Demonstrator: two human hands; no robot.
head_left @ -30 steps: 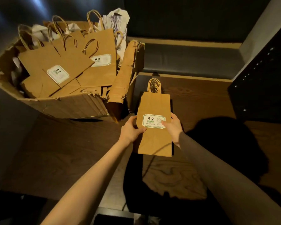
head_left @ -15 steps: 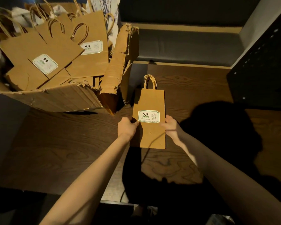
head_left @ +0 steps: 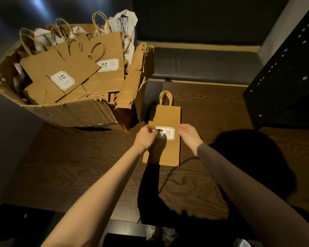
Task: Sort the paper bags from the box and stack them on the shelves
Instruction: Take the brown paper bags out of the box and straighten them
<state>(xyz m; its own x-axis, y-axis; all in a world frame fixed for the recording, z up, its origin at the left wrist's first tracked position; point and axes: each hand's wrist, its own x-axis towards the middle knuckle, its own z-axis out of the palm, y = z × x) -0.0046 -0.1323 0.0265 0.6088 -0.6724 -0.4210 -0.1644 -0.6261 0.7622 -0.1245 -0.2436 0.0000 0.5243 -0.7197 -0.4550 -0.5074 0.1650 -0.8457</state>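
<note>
paper bag point(head_left: 165, 118) lying flat on wooden table point(head_left: 78, 157); left hand point(head_left: 146, 137) curling fingers onto its label point(head_left: 166, 133); right hand point(head_left: 188, 134) hovering loosely open beside bag edge, gripping nothing.

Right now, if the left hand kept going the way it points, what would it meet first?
The left hand already touches the bag; going on up-right it would cross the label, though depth is unclear.

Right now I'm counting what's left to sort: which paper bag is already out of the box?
The small brown bag lying flat on the wooden table, between the left hand and right hand. The others are piled in the torn cardboard box.
</note>
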